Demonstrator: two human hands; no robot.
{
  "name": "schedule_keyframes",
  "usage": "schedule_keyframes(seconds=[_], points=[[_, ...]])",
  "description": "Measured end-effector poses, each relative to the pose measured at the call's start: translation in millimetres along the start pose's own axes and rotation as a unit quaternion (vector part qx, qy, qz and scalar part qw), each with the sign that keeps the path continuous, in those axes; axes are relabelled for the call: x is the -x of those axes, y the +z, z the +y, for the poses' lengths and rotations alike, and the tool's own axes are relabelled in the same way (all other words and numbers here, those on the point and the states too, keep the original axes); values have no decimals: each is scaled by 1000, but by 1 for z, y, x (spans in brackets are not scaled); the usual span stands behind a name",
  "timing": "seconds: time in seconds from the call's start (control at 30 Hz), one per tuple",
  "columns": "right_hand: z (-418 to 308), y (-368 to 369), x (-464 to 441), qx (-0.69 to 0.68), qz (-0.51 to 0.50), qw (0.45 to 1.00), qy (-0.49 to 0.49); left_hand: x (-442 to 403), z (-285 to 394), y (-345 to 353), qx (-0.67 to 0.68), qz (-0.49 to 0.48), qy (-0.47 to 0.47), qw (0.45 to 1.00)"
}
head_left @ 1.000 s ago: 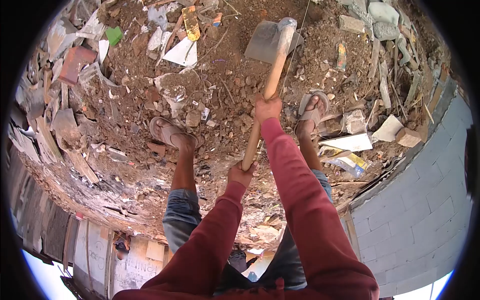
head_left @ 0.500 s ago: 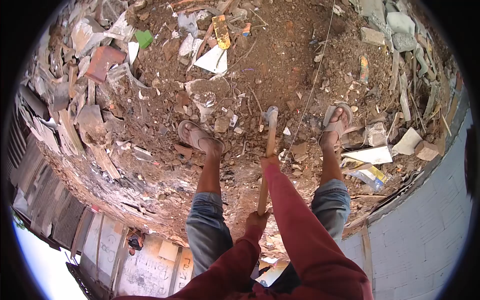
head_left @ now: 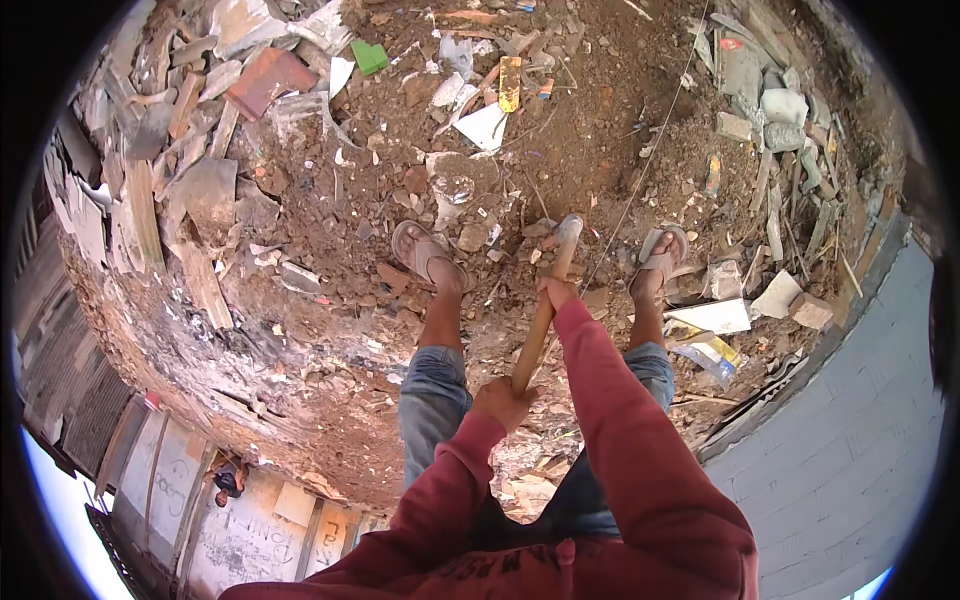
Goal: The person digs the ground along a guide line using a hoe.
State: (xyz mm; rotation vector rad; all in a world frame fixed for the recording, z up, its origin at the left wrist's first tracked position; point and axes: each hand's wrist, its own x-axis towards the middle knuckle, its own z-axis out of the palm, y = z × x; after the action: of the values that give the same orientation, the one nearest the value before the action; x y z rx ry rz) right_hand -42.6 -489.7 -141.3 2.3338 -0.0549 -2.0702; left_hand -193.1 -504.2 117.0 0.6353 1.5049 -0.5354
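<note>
Both my hands are closed around the wooden handle of a hoe (head_left: 537, 338) that slants up and slightly right, away from my body. My left hand (head_left: 503, 402) grips the handle near its rear end, in front of my thighs. Farther along, my right hand (head_left: 557, 290) wraps round the shaft close to the head. The hoe's grey metal head (head_left: 566, 232) is just above or at the soil between my sandalled feet; its blade is mostly hidden, and I cannot tell whether it touches the ground.
Rubble and broken boards (head_left: 205, 200) lie to the left, with a green piece (head_left: 369, 57) beyond. A thin string (head_left: 655, 140) runs across the soil. Stones and sacks (head_left: 785, 110) are at right, beside a grey block wall (head_left: 840, 430). Another person (head_left: 229, 482) is at lower left.
The hoe handle has come up nearer to me and tilts more to the right. My left hand has risen a little and moved left; the right has shifted right and up. The view has turned slightly.
</note>
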Motion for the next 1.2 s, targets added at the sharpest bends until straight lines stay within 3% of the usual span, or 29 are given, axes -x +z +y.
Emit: schedule_keyframes(seconds=[0.07, 0.13, 0.17, 0.23, 0.3, 0.33, 0.4, 0.43, 0.5, 0.57, 0.73, 0.83, 0.97, 1.1, 1.17, 1.2], points=[[-36, 25, 41, -15, -4, 1000, -21, 28, -24, -50, 92, -51, -3, 994], [-64, 60, 81, -147, -8, 989, -14, 73, -60, -86, 123, -39, 24, 991], [-72, 78, 100, -238, -63, 969, 16, 97, -87, -102, 98, -10, 48, 994], [-86, 130, 148, -254, -46, 965, 52, 150, -128, -139, 55, 38, 55, 996], [-66, 187, 203, -244, -101, 963, -64, 159, -229, -161, 83, 32, -1, 996], [-62, 198, 254, -321, -140, 930, -113, 164, -279, -166, 137, 83, 6, 987], [-64, 208, 302, -342, -184, 919, -68, 177, -337, -169, 84, 135, -47, 986], [-64, 203, 318, -355, -229, 905, -62, 194, -307, -162, 84, 143, -49, 985], [-82, 165, 343, -353, -247, 897, -97, 226, -236, -146, -97, 251, -72, 960], [-114, 104, 364, -334, -242, 898, -156, 230, -165, -102, -36, 268, -76, 960], [-201, -52, 296, -241, -130, 931, -240, 142, 4, 57, 14, 374, 113, 920], [-230, -113, 231, -174, -32, 952, -251, 93, 83, 110, 74, 290, 114, 947], [-234, -131, 133, -130, 20, 953, -273, 13, 104, 123, 90, 228, 76, 967], [-223, -94, 31, -125, 18, 942, -311, -123, 64, 120, 126, 179, 124, 968], [-185, -64, -13, -88, 11, 949, -302, -164, 41, 118, 172, 148, 113, 967], [-170, -42, -18, 3, 68, 949, -309, -186, 32, 113, 175, 126, 96, 972]])
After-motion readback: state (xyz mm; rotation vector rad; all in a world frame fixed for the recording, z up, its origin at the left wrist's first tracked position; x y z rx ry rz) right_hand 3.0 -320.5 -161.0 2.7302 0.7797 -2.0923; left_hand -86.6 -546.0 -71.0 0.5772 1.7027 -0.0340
